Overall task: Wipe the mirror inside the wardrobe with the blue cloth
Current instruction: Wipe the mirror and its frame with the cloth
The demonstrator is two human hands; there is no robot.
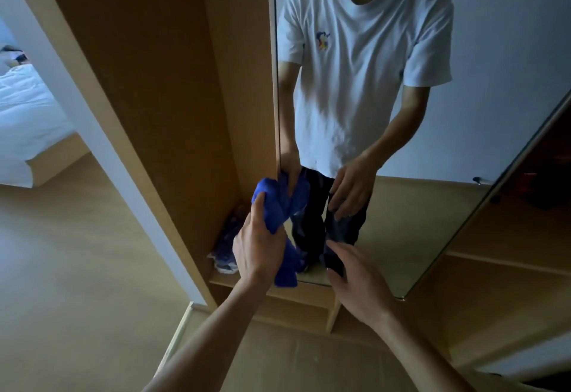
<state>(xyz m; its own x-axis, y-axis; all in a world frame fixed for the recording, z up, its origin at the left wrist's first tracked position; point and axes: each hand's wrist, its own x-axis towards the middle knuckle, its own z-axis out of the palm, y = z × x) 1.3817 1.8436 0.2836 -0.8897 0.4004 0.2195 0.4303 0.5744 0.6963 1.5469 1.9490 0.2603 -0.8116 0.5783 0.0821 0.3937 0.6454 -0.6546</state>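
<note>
The mirror (432, 113) stands inside the wardrobe (160, 82), right of its side panel; a bed (27, 120) lies far left.

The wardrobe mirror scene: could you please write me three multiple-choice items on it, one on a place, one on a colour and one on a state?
1. Where is the cloth held?
A. by the mirror's lower left corner
B. at the mirror's top edge
C. on the bed

2. What colour is the cloth?
A. white
B. blue
C. red

3. What is the right hand doing?
A. gripping the cloth
B. open and holding nothing
C. holding a spray bottle

Answers:
1 A: the left hand bunches the cloth low down, where the mirror meets the wardrobe side panel.
2 B: the fabric is plainly bright blue.
3 B: its fingers are spread near the glass with nothing in its grip.
</note>
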